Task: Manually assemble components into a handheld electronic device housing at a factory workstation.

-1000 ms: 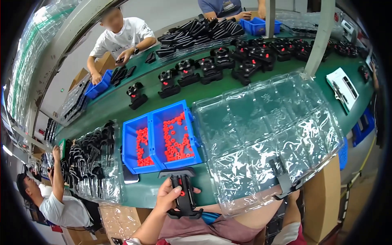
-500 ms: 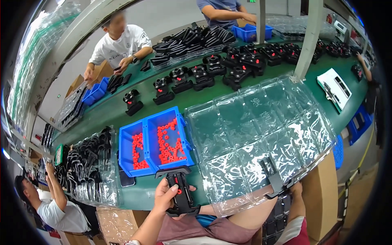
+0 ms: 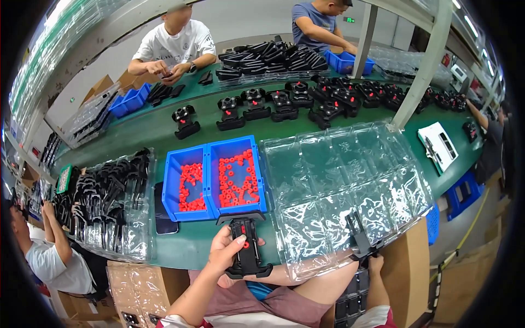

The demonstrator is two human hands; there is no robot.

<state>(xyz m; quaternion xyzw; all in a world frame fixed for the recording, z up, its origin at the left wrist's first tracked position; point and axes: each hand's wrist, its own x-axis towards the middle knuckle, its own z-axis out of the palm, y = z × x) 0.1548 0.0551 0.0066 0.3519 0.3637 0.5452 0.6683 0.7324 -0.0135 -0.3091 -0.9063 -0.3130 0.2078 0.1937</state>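
Note:
My left hand [image 3: 225, 252] is closed around a black phone-holder-like clamp [image 3: 247, 249] with wide jaws at both ends. The thumb lies by small red rings [image 3: 244, 235] on the clamp's middle. My right hand [image 3: 376, 263] is at the near right edge of the clear plastic tray [image 3: 328, 186], its fingers at the end of a black bracket [image 3: 359, 236] with two prongs pointing away from me. Part of those fingers is hidden behind the bracket. Just beyond the left hand stand two joined blue bins [image 3: 209, 180] holding small red rings.
A clear tray of black parts [image 3: 112, 202] lies at left, beside a dark phone [image 3: 165, 210]. Assembled black clamps [image 3: 229, 113] line the bench's middle. A white device [image 3: 437, 146] is at right. Co-workers [image 3: 178, 44] sit across the bench and at left. A metal post [image 3: 429, 65] rises at right.
The view has shifted. My right hand has come closer to my body beside the bracket. My left hand keeps its hold on the clamp. The co-worker across has brought both hands together.

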